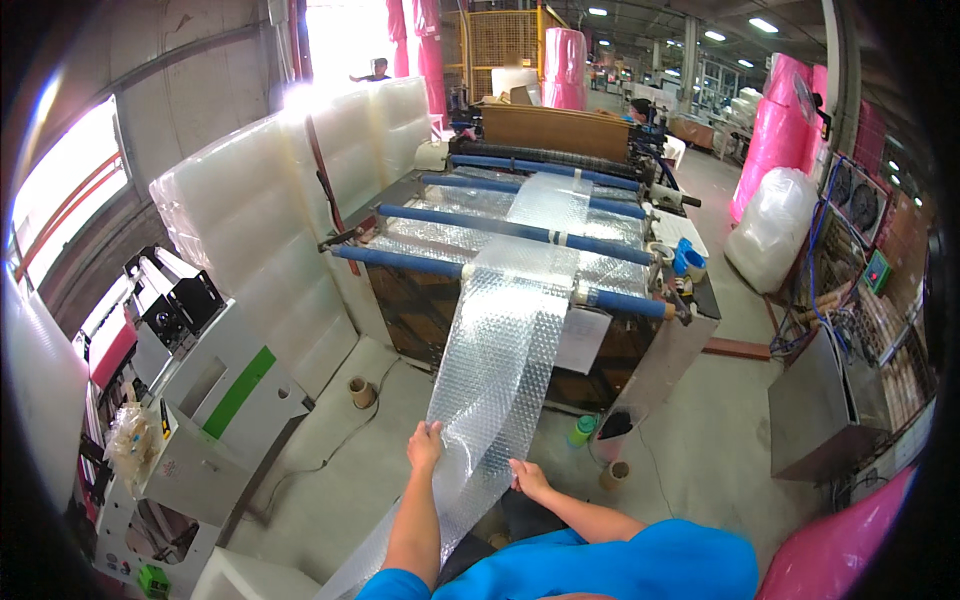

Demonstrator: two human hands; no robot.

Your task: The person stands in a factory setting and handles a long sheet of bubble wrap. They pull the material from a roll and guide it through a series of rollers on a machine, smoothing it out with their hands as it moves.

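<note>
Both hands on the bubble wrap strip (505,350): left hand (424,444) pinching its left edge, right hand (526,478) w/ fingers curled on the right edge, lower down. Strip's long axis runs straight away from the person, up over blue rollers (500,228) of the machine; grey concrete floor (690,440) below, open room either side.

A pale grey concrete floor (700,440) spreads through a factory hall lit by ceiling strip lamps (764,24). Bright daylight pours through a wide doorway (345,40). Tall pink film rolls (780,130) stand right; stacked translucent white bales (260,210) line the left wall.
</note>
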